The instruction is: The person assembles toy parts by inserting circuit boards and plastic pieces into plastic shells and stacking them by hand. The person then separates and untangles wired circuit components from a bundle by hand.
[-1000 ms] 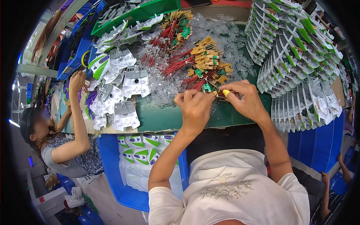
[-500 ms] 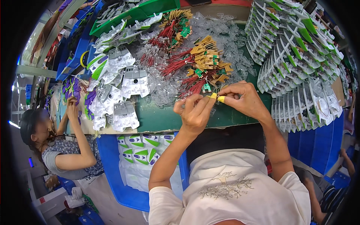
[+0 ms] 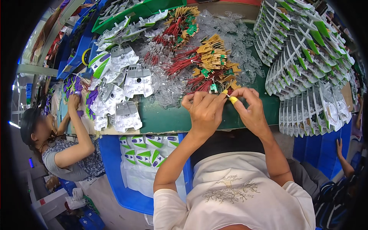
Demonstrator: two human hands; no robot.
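Green bench (image 3: 168,119): small yellow-tipped part (image 3: 231,99), likely wired.

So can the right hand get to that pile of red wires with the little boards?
Probably yes. The right hand is just below the red wire pile, and only green table lies between, nothing blocking.

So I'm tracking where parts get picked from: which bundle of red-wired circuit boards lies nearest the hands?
The lower bundle, just beyond the hands; the other bundle lies farther back, by the green tray.
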